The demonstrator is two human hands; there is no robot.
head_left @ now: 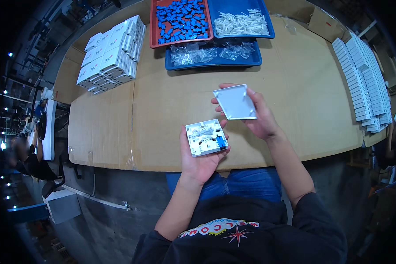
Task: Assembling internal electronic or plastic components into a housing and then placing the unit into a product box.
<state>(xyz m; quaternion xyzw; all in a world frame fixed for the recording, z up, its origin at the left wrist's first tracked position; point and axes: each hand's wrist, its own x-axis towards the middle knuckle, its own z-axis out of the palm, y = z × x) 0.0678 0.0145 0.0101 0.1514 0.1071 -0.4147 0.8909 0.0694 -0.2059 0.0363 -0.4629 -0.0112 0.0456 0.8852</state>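
In my left hand [197,166] lies a white square plastic box base [197,148], its inner side facing up and my fingers wrapped round its edges. Inside it are a small clear bag [202,131], little black pieces and a blue connector [221,141] at the right corner. Up and to the right, my right hand [262,115] grips a matching white square cover [236,102] by its right side, with the hollow inner face towards me. Cover and base are apart from each other.
Across the cardboard-topped table stand a red tray [152,35] of blue connectors, a blue tray [272,31] of white slender pieces and another blue tray [213,65] of clear bags. White boxes [112,55] are stacked at left, more white pieces [361,81] at right. Another person [35,163] sits far left.
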